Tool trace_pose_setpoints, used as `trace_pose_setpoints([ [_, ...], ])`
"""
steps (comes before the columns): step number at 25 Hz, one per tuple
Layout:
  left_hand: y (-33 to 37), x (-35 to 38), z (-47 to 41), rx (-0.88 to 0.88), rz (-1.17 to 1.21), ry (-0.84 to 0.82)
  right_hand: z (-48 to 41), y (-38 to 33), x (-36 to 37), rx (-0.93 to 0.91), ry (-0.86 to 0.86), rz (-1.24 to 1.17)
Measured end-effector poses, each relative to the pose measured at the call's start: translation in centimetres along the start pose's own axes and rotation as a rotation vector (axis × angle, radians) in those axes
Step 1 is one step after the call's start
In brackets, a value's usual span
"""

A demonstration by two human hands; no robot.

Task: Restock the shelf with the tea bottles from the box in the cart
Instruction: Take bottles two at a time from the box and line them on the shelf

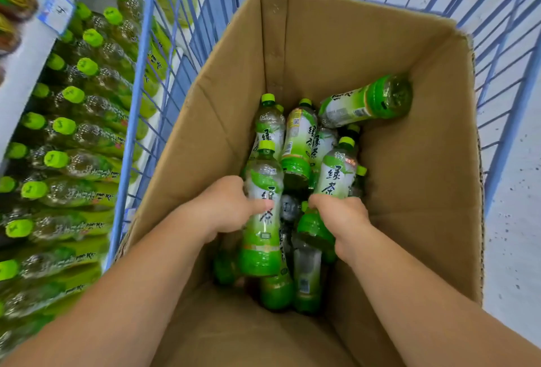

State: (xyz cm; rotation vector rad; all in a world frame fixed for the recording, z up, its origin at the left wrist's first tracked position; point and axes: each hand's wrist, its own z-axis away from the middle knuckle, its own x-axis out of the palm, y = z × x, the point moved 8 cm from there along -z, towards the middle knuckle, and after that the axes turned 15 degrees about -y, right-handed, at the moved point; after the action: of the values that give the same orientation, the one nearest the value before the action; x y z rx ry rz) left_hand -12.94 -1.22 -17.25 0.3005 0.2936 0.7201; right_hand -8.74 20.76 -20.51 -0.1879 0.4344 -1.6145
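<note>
Tea bottles (301, 144), several remaining loose in box (424, 191) in cart (137, 103). My left hand (231, 205) curled round one bottle (262, 238), right hand (339, 214) gripping second bottle (336, 173). Shelf (20, 79) rows look near full; restock likely late.

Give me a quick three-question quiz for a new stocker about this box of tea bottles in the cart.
1. True or false: the left hand and the right hand each grip a tea bottle inside the cardboard box.
2. On which side of the cart is the stocked shelf? A: the person's left. B: the person's right. C: out of view.
3. Fill in: the bottle caps are ___.
Key: 1 true; 2 A; 3 green.
</note>
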Motion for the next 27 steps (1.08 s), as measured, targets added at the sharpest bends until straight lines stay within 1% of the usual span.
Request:
trace_pose_setpoints([
  [1,-0.4,1.2,-0.1,0.013,0.104,-0.078,0.2,0.5,0.3,0.021,-0.027,-0.018],
  [2,-0.9,2.3,-0.4,0.014,0.154,-0.129,0.3,1.0,0.6,0.039,-0.043,-0.017],
  [4,-2.1,4.0,-1.5,0.002,0.212,-0.179,0.7,1.6,0.8,0.066,-0.061,0.006],
  [8,-3.1,6.0,-2.9,0.003,0.373,-0.233,1.3,1.7,1.2,0.014,-0.122,-0.039],
  [10,-3.0,6.3,-2.9,-0.004,0.369,-0.198,1.2,1.7,1.3,0.002,-0.131,-0.035],
  [13,-3.3,6.1,-2.7,-0.079,0.251,-0.014,0.6,2.0,1.6,-0.027,-0.138,-0.012],
  [15,-3.1,6.1,-2.2,-0.113,0.259,0.053,0.5,1.9,1.5,-0.043,-0.133,-0.005],
  [18,-2.4,5.2,-1.0,-0.126,0.226,0.074,1.5,2.0,1.9,-0.028,-0.153,-0.058],
  [20,-1.9,4.4,-0.1,-0.129,0.168,0.054,2.5,2.8,2.2,0.007,-0.164,-0.058],
  [23,-1.1,3.9,2.0,-0.114,0.142,0.009,3.8,3.9,2.4,0.006,-0.163,-0.045],
  [25,-0.9,3.9,3.1,-0.084,0.179,0.009,4.9,3.7,2.3,-0.001,-0.169,-0.047],
  [27,-0.8,3.9,4.6,-0.036,0.270,0.023,6.3,3.1,2.1,-0.019,-0.176,-0.047],
])
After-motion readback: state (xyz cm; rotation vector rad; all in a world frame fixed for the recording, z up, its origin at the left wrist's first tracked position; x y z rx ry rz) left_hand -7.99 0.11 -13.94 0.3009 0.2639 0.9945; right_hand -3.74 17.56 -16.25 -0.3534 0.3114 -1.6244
